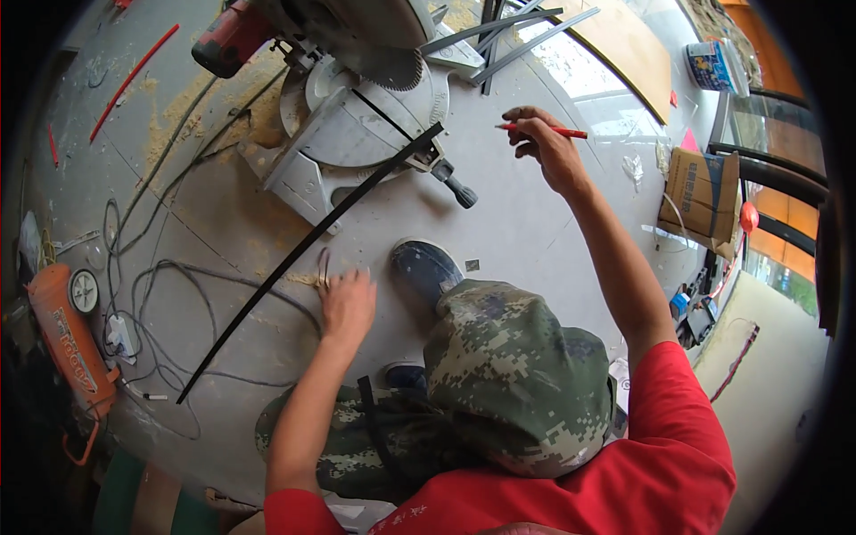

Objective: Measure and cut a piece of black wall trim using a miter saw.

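Note:
My right hand [542,147] grips a red pencil [571,133] in the air, right of the miter saw [383,120]. My left hand [348,303] is low over the floor, fingers curled at a small looped object [323,263] that I cannot make out. A long black strip [267,287] lies slanting from the saw's front down to the floor at the left, passing just left of that hand. My camouflage-clad knee [499,357] and dark shoe [419,272] are below the saw.
Cables [192,272] loop at the left near an orange air compressor [67,330]. Loose strips [539,45] and a board [629,53] lie behind the saw. At the right are a cardboard box [695,196], a bucket [713,67] and a pale panel [758,374]. Red pieces [134,80] lie upper left.

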### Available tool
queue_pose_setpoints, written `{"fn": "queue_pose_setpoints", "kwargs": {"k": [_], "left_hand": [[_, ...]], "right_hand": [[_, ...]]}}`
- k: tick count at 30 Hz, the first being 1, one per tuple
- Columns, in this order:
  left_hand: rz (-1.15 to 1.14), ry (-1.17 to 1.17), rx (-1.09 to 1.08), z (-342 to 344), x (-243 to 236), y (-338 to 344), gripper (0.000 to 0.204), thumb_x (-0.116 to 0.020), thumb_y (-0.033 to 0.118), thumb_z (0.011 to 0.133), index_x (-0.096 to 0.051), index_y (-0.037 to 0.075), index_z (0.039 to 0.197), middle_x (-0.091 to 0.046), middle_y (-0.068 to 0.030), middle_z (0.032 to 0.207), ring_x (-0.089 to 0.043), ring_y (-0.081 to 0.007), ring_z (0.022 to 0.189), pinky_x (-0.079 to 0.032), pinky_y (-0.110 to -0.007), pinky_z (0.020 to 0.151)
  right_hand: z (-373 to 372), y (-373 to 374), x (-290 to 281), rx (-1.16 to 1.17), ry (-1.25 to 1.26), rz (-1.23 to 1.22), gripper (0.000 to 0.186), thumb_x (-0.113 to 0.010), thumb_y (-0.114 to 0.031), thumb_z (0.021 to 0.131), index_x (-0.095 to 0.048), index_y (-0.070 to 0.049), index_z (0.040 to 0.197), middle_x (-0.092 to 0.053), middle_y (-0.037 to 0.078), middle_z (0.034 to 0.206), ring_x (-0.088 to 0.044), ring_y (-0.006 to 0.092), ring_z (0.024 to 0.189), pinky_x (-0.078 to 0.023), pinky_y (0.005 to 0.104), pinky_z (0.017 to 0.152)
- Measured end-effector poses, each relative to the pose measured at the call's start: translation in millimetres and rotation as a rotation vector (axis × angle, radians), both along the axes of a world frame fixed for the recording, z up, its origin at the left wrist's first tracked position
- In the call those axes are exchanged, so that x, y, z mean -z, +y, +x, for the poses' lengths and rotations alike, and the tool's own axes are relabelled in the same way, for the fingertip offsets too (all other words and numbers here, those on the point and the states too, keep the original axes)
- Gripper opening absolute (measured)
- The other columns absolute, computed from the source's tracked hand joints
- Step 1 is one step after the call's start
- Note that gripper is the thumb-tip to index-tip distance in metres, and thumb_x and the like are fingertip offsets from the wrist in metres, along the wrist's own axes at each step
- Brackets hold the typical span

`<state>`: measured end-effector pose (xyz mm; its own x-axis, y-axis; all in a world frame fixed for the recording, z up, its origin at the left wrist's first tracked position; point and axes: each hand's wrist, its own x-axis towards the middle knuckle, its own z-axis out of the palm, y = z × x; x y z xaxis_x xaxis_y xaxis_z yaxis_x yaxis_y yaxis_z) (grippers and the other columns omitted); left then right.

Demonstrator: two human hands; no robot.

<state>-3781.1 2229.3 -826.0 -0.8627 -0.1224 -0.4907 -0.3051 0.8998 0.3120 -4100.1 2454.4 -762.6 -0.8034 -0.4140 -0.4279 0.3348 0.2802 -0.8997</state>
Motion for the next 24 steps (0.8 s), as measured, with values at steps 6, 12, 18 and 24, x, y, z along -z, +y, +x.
{"fn": "queue_pose_setpoints", "kwargs": {"k": [6, 12, 18, 24], "left_hand": [[-0.287, 0.377, -0.197, -76, -24, -63, 0.023, -0.058, 0.028, 0.089, -0.056, 0.006, 0.096, -0.06, -0.0135, 0.099, -0.056, -0.0331, 0.09, -0.043, -0.043, 0.079], [-0.102, 0.326, -0.142, -56, 14, -97, 0.027, -0.059, 0.032, 0.089, -0.052, 0.006, 0.092, -0.058, -0.0143, 0.093, -0.057, -0.0344, 0.086, -0.044, -0.044, 0.076], [-0.053, 0.352, -0.23, -55, 19, -78, 0.027, -0.059, 0.031, 0.089, -0.051, 0.005, 0.092, -0.057, -0.0147, 0.092, -0.057, -0.0361, 0.082, -0.044, -0.044, 0.071], [0.02, 0.501, -0.173, -39, 25, -94, 0.023, -0.06, 0.027, 0.089, -0.052, 0.006, 0.096, -0.058, -0.0122, 0.084, -0.057, -0.0346, 0.078, -0.045, -0.044, 0.067]], "right_hand": [[-3, -37, 27, -0.076, -0.01, -0.15, 0.037, -0.048, -0.03, 0.097, -0.058, 0.002, 0.113, -0.065, 0.01, 0.093, -0.062, 0.0144, 0.081, -0.05, 0.0261, 0.071], [-10, -61, 45, -0.142, 0.107, -0.138, 0.035, -0.049, -0.028, 0.097, -0.06, 0.003, 0.109, -0.065, 0.009, 0.092, -0.062, 0.0148, 0.081, -0.05, 0.0265, 0.072], [-10, -66, 66, -0.144, 0.116, -0.111, 0.03, -0.051, -0.022, 0.096, -0.06, 0.003, 0.108, -0.065, 0.009, 0.089, -0.06, 0.0135, 0.078, -0.049, 0.0263, 0.07], [-9, -66, 76, -0.106, 0.153, -0.127, 0.022, -0.054, -0.016, 0.093, -0.059, 0.004, 0.104, -0.064, 0.009, 0.088, -0.06, 0.013, 0.077, -0.049, 0.0261, 0.07]]}}
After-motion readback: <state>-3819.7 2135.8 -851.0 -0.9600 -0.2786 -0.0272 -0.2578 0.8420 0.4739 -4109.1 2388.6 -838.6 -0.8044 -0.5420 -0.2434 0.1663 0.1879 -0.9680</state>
